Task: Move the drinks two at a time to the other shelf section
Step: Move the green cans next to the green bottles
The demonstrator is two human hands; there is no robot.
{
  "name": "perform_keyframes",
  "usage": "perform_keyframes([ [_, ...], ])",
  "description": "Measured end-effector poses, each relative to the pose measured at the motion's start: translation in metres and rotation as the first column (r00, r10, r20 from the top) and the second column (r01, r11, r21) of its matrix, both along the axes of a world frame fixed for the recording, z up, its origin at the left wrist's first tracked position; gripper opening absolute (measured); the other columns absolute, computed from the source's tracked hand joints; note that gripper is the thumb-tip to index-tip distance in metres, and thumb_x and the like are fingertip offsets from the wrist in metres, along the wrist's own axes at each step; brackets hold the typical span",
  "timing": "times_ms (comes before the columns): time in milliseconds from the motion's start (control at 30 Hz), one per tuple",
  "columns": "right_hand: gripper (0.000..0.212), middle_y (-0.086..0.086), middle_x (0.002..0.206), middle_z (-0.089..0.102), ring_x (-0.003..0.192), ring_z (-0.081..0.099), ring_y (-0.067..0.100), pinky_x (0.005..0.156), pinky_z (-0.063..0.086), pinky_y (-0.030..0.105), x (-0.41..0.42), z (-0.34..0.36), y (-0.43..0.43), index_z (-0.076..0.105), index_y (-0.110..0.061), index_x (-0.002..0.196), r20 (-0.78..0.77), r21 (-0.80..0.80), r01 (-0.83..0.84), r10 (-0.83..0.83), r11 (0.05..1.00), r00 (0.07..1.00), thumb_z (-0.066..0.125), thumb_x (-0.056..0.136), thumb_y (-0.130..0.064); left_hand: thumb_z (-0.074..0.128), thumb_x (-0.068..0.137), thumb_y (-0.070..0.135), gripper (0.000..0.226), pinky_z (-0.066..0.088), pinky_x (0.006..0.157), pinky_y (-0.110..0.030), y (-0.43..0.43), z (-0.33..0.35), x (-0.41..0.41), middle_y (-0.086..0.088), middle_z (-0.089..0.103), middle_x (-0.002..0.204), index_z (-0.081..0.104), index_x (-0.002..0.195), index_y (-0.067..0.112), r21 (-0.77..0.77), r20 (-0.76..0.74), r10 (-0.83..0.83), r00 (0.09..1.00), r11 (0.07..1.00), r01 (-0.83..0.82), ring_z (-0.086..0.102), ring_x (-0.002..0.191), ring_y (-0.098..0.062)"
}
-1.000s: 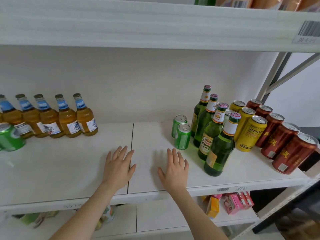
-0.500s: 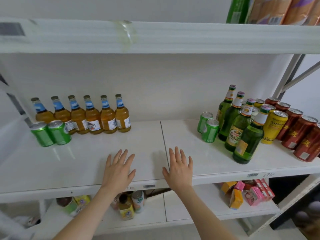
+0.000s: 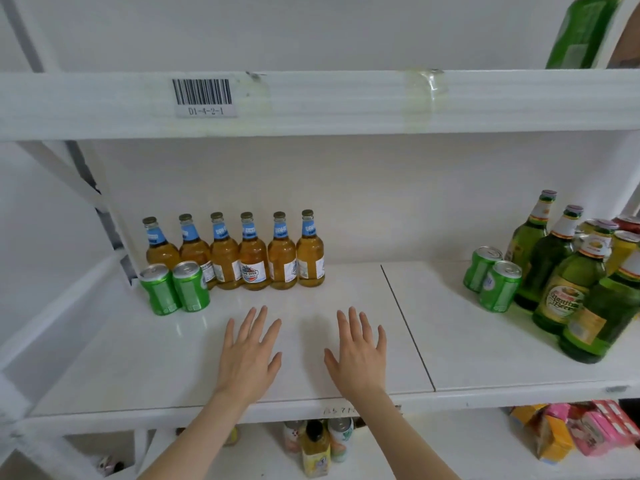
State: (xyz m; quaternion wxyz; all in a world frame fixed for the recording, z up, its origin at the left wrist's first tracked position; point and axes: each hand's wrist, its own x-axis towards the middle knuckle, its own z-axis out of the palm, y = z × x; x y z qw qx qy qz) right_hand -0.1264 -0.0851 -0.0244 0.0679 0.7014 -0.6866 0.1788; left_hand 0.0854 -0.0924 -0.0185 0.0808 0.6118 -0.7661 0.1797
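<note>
Evidently between trips: L hand (image 3: pixel 247 358) & R hand (image 3: pixel 358 356) lay flat on the shelf (image 3: pixel 467 358), fingers straight, holding nothing. Two green cans (image 3: pixel 175 289) stood at 10 o'clock by the amber bottles (image 3: pixel 254 258), prob. already moved. Two more cans (image 3: pixel 491 284) waited at 2 o'clock beside the green bottles (image 3: pixel 561 282).

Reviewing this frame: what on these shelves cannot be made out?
Head view:
- Red and yellow metal cans: hidden behind green glass bottles, cut by right edge; count unclear.
- Green packet on top shelf: blurred, cut by top edge.
- Lower-shelf drinks: tops hidden by white shelf board.
</note>
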Motion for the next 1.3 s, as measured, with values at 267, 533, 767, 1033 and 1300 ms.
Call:
perform_keyframes([
  [267,0.074,0.008,0.148,0.046,0.137,0.044,0.028,0.110,0.025,0.054,0.100,0.001,-0.047,0.047,-0.018,0.143,-0.033,0.025,-0.036,0.036,0.999,0.999,0.061,0.081,-0.056,0.077,0.075,0.042,0.066,0.039,0.104,-0.060,-0.037,0.004,0.089,-0.016,0.049,0.146,0.060,0.134,0.019,-0.054,-0.031,0.026,0.999,0.998,-0.028,0.046,0.136,-0.035],
  [533,0.076,0.010,0.134,0.060,0.124,0.057,0.029,0.099,0.043,0.056,0.209,0.007,-0.072,0.059,-0.014,0.131,0.007,-0.015,-0.029,0.029,0.999,1.000,0.076,0.067,-0.053,0.081,0.072,0.039,0.070,0.040,0.104,-0.061,-0.062,0.011,0.203,-0.017,0.049,0.146,0.059,0.134,0.017,-0.080,-0.059,0.005,0.998,0.997,-0.010,0.045,0.135,-0.037],
  [767,0.080,0.009,0.141,0.054,0.130,0.051,0.028,0.103,0.039,0.055,0.283,0.011,-0.092,0.052,-0.014,0.138,0.051,-0.016,0.002,-0.001,1.000,0.999,0.070,0.072,-0.055,0.081,0.071,0.038,0.076,0.040,0.103,-0.062,-0.086,0.017,0.279,-0.017,0.044,0.150,0.052,0.139,0.017,-0.120,-0.082,-0.031,0.996,0.992,0.021,0.042,0.138,-0.036],
  [1033,0.079,0.002,0.163,0.014,0.150,0.009,0.022,0.119,0.007,0.049,0.310,0.018,-0.121,0.012,-0.019,0.155,0.139,0.052,-0.068,0.060,0.996,0.988,0.044,0.092,-0.056,0.078,0.075,0.041,0.071,0.043,0.100,-0.060,-0.114,0.015,0.303,-0.016,0.051,0.144,0.053,0.137,0.017,-0.159,-0.155,-0.023,0.988,0.987,-0.002,0.050,0.132,-0.036],
  [1300,0.079,-0.004,0.150,0.037,0.139,0.033,0.020,0.115,0.023,0.047,0.314,0.012,-0.160,0.018,-0.023,0.149,0.396,0.156,-0.119,0.048,0.981,0.917,0.056,0.087,-0.053,0.048,0.090,0.058,0.066,0.046,0.101,-0.042,-0.144,0.011,0.305,0.000,0.047,0.146,0.041,0.144,0.022,0.046,-0.503,0.015,0.864,0.999,0.010,0.047,0.132,-0.023],
])
